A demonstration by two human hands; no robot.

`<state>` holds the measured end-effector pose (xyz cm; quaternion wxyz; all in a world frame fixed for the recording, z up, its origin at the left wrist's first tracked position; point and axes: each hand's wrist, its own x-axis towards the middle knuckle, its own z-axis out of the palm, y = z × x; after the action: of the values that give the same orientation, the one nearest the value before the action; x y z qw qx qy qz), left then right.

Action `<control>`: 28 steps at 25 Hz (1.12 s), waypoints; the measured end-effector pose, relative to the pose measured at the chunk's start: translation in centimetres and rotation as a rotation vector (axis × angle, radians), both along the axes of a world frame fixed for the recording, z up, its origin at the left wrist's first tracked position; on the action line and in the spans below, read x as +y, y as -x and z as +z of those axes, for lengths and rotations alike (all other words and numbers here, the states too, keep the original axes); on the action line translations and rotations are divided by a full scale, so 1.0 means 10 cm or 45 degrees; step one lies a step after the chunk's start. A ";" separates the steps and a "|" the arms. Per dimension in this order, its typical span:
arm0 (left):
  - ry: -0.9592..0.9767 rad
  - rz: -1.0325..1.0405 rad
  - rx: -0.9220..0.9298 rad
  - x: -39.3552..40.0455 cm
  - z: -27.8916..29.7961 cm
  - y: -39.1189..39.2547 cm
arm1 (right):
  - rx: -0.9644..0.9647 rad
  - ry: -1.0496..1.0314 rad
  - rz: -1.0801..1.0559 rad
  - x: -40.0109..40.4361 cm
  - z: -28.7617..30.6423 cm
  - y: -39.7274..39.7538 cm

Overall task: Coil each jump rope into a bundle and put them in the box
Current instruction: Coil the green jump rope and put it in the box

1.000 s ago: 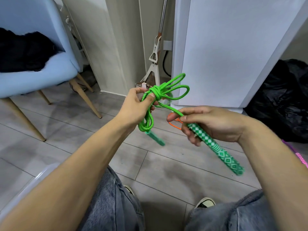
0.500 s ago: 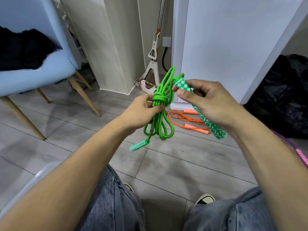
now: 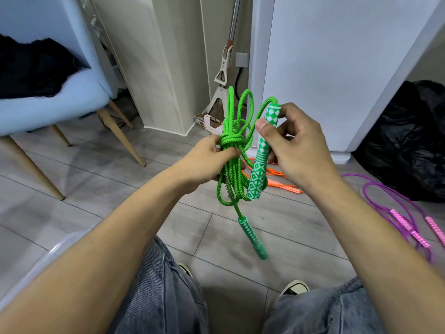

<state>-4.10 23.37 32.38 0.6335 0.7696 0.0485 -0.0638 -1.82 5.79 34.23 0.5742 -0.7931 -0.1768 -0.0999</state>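
My left hand grips a green jump rope at its wrapped middle, loops sticking up and hanging down. My right hand holds one green-and-white patterned handle nearly upright beside the bundle. The other green handle dangles below on its cord. An orange jump rope lies on the floor behind my hands. A purple jump rope with pink handles lies on the floor at the right. The translucent rim of a box shows at the lower left, partly hidden by my forearm.
A light blue chair with wooden legs and dark cloth on it stands at the left. A mop leans in the corner behind. A black plastic bag sits at the right. My jeans-clad knees and shoes are below.
My right hand has lifted its handle from low and slanted to nearly upright against the bundle. The loops turned upright, and the free handle swung down under the bundle.
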 end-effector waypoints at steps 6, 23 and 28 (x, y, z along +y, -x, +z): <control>-0.195 -0.026 -0.055 0.03 -0.03 -0.04 | -0.039 -0.127 -0.226 0.09 -0.09 0.00; -0.155 0.023 -0.124 0.01 -0.03 -0.04 | 0.129 -0.175 -0.372 0.16 -0.13 0.00; 0.008 0.133 -0.122 -0.02 -0.03 -0.06 | 0.121 -0.237 -0.322 0.17 -0.13 0.06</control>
<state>-3.52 23.22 32.10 0.6400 0.7661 0.0581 0.0061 -2.42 7.45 32.88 0.6357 -0.7563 -0.0381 -0.1499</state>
